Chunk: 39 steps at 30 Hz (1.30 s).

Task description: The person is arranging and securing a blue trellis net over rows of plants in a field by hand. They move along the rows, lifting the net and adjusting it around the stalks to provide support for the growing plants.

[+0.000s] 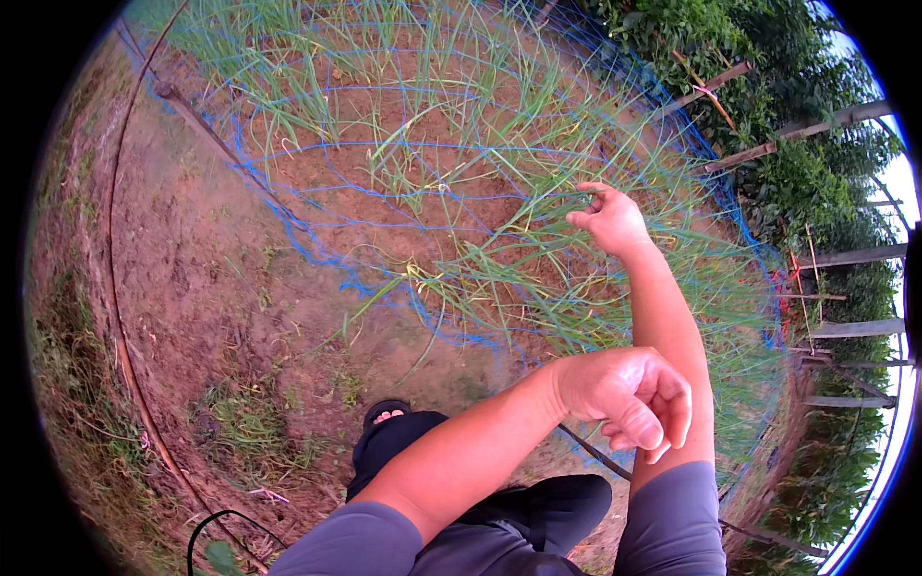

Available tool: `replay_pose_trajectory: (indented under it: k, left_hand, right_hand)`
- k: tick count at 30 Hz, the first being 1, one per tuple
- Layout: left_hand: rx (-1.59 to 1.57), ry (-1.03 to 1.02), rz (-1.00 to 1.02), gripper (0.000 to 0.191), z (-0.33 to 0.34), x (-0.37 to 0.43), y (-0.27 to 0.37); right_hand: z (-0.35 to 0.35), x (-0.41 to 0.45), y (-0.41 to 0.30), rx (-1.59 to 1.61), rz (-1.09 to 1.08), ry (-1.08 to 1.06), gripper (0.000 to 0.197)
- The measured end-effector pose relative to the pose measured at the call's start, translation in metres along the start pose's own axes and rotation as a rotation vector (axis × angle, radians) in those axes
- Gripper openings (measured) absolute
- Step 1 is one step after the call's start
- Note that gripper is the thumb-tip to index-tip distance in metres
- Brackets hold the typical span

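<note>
My right hand (pixel 611 217) reaches among green onion-like leaves (pixel 533 209), thumb and index finger apart, with nothing clearly held. Blue netting (pixel 461 147) with wide mesh spreads over the plants, and leaves poke up through it. Nearer my body, my left hand (pixel 630 399) crosses in front of my right forearm. Its fingers curl loosely downward beside the thumb; the palm side is partly hidden, and no held object shows. Bunched blue net edging (pixel 353 281) runs along the bed's near border, where some leaves lean over the soil.
A wooden stake (pixel 216 140) stands at the bed's left corner by the net. A long thin brown pole or hose (pixel 119 317) curves along the left. My sandalled foot (pixel 387 412) rests on bare soil. Leafy plants and posts (pixel 857 329) line the right side. A dark rod (pixel 594 451) lies beneath my arms.
</note>
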<state>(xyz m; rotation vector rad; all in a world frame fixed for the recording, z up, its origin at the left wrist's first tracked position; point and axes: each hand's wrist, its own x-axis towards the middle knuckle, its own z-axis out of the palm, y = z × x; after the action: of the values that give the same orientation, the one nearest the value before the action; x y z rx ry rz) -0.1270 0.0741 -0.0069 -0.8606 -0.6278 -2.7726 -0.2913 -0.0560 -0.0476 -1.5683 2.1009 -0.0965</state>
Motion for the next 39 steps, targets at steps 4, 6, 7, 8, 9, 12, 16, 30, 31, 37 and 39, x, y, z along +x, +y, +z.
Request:
replay_pose_trajectory:
  k: [4,6,7,8,9,12,16,30,31,37,39]
  left_hand:
    - [0.025,0.047,0.055,0.033,-0.001,-0.001,0.000]
    - [0.078,0.207,0.111,0.028,-0.001,0.003,0.005]
    - [0.129,0.368,0.163,0.024,-0.002,0.007,0.007]
    - [0.164,0.522,0.234,0.018,-0.009,0.012,0.005]
    - [0.214,0.780,0.257,0.020,-0.013,0.012,0.007]
    - [0.313,1.182,0.257,0.029,-0.044,0.013,-0.001]
    - [0.553,1.348,0.290,0.060,-0.063,0.015,-0.002]
    - [0.214,1.243,0.412,0.071,-0.090,0.002,0.014]
    - [0.211,1.237,0.413,0.070,-0.089,0.003,0.014]
    - [0.230,1.255,0.373,0.071,-0.084,0.006,0.014]
    - [0.235,1.258,0.387,0.071,-0.085,0.006,0.013]
  right_hand:
    - [-0.014,0.002,0.008,0.127,-0.042,-0.063,0.061]
    - [-0.025,0.002,0.015,0.290,-0.075,-0.173,0.062]
    - [-0.029,0.001,0.019,0.277,-0.072,-0.172,0.062]
    - [-0.033,0.001,0.023,0.319,-0.107,-0.176,0.059]
    - [-0.033,-0.001,0.019,0.372,-0.147,-0.184,0.057]
    - [-0.038,-0.005,0.007,0.434,-0.001,-0.250,0.059]
    - [-0.035,0.005,0.009,0.433,0.042,-0.218,0.056]
    - [-0.023,0.012,-0.009,0.826,0.347,-0.526,0.060]
    - [-0.023,0.013,-0.004,0.824,0.350,-0.522,0.060]
    - [-0.006,0.014,0.008,1.070,0.211,-0.410,0.066]
    - [0.002,0.015,0.009,1.007,0.170,-0.256,0.062]
